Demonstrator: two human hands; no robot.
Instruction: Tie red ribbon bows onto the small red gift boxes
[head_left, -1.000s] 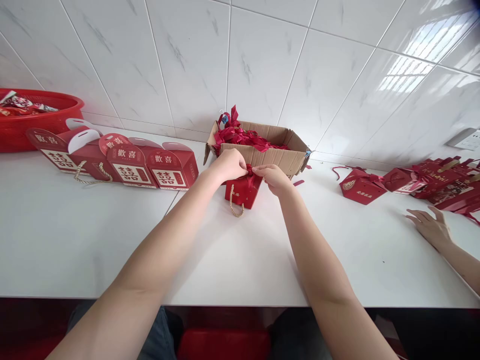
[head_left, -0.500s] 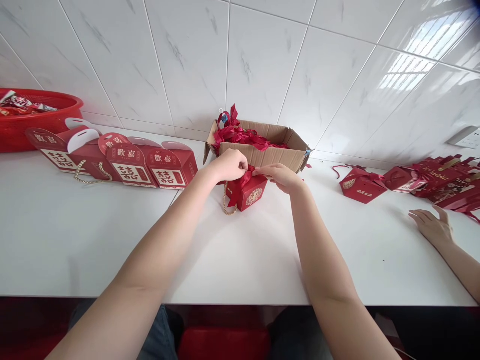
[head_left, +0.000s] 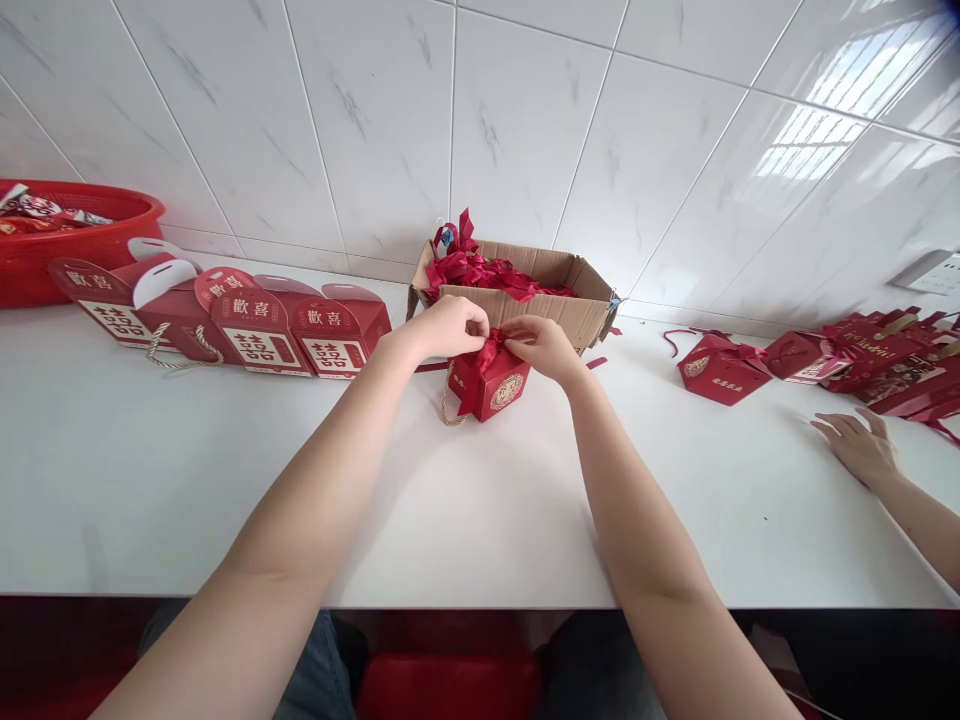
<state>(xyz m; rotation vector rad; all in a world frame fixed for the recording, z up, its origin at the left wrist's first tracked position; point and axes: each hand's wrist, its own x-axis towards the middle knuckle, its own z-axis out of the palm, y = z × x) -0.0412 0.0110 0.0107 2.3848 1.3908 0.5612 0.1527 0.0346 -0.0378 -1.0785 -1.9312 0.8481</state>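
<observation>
Where the bow sits: left hand and right hand pinch it.
Box: turned since a second ago, medallion showing, bow likely mid-adjustment.

Plenty of room on the table between the forearms, bare right to the near edge! Straight ahead, though, the small red box and then the carton block the way. Left, a row of boxes bars the back; right, a lane opens, hemmed by a co-worker's hand and the ribboned box.
</observation>
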